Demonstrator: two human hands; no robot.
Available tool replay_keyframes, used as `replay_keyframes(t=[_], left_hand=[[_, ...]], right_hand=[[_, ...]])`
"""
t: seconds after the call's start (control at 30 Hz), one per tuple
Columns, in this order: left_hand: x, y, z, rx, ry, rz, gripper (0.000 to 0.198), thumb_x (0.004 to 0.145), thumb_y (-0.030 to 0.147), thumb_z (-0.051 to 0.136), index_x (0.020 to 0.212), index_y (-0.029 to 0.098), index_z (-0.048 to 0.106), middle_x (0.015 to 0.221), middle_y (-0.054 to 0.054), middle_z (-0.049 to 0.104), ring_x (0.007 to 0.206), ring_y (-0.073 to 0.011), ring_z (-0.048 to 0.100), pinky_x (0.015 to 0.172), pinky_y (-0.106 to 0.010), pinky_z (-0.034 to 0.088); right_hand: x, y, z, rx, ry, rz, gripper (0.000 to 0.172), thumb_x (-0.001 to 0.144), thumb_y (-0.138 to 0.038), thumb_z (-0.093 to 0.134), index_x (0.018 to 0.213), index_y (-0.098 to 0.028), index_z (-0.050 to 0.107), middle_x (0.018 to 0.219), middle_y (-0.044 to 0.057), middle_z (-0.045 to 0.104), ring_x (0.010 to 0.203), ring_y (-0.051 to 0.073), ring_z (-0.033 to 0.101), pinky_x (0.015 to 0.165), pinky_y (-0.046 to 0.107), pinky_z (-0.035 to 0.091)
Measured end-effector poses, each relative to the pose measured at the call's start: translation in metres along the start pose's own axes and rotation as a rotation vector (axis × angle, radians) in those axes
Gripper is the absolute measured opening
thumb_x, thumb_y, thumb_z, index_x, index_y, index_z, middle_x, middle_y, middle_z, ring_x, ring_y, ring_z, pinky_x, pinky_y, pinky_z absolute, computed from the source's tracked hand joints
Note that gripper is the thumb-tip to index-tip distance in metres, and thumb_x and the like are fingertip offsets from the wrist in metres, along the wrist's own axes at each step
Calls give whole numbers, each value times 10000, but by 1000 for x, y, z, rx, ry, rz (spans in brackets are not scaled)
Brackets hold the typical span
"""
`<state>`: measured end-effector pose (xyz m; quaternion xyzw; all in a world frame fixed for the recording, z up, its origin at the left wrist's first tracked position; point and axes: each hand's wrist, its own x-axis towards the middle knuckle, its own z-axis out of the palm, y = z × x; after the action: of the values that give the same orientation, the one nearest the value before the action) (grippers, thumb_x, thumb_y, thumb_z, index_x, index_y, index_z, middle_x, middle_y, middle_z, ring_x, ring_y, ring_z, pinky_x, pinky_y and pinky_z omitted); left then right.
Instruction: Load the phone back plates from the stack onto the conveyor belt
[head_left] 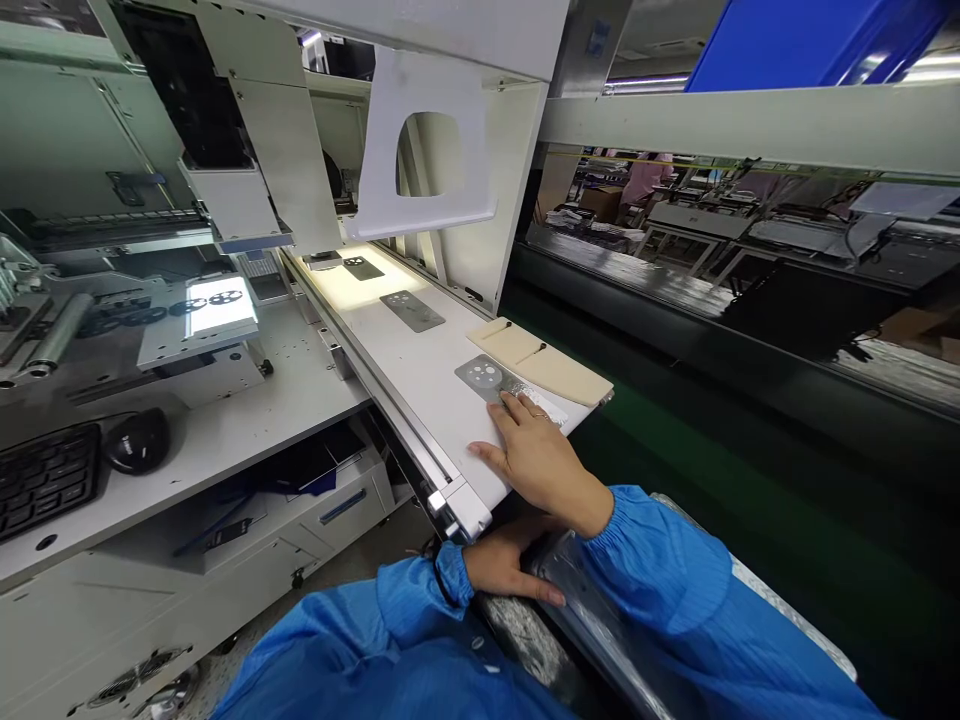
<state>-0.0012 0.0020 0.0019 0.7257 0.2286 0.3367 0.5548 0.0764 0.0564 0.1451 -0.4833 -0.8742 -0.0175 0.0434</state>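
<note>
My right hand [536,450] lies palm down with fingers spread over the near end of a grey plate [482,374] with round holes, on the white conveyor belt [420,385]. Its fingertips touch the plate beside a shiny, crinkled clear patch. Below the belt's end, my left hand [510,565] is at the edge of a dark, plastic-wrapped stack [600,630], thumb stretched over it; its other fingers are hidden. Farther up the belt lie a second grey plate [412,311] and a third [364,268] under the light.
A cream board [540,358] with two dark knobs covers the belt's right edge. A white machine housing [487,200] rises above the belt. At left are a black mouse [137,441], a keyboard [49,478] and a lit fixture [199,320]. Workbenches stand behind at right.
</note>
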Motion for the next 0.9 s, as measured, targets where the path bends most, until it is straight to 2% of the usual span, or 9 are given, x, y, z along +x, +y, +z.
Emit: replay_keyframes(t=[0.17,0.4,0.57,0.67,0.8,0.9], left_hand=[[1,2,0,-15,-11,15,892,663,593,771,1397,187,466,1438,-137,520,1340,-319,472,1179,-489,305],[1,1,0,-30,-11,-32,934,603,603,804,1377,191,484,1418,-149,538,1320,-326,490,1172,-505,309],[1,3,0,-30,-14,9,913,645,606,776,1394,186,467,1430,-148,526,1338,-329,472,1175,-505,305],[1,5,0,-17,-11,44,882,697,629,722,1410,186,452,1448,-136,514,1373,-325,432,1190,-497,281],[1,2,0,29,-5,-18,931,661,667,725,1401,167,465,1429,-156,530,1341,-331,474,1166,-481,326],[1,-5,1,63,-9,-28,976,623,635,774,1410,156,452,1441,-192,509,1328,-342,490,1146,-480,351]], right_hand=[[0,3,2,-10,16,-5,694,956,-583,469,1383,-36,483,1453,241,392,1340,412,357,1100,527,351],[4,5,5,15,54,-30,689,964,-583,444,1375,-32,481,1434,269,399,1327,407,380,1081,557,363],[-1,1,-3,-8,16,5,696,954,-564,487,1402,-33,453,1484,252,331,1372,415,298,1122,552,314],[-18,8,-7,-39,97,-53,681,944,-557,516,1390,-45,474,1472,242,359,1366,408,316,1111,568,333],[-65,37,-15,-15,280,-155,494,994,-453,419,1278,-85,585,1360,192,520,1267,343,475,1041,505,453],[-111,69,-19,87,281,-30,484,1000,-473,333,1186,-155,648,1214,129,637,1116,297,600,921,460,550]])
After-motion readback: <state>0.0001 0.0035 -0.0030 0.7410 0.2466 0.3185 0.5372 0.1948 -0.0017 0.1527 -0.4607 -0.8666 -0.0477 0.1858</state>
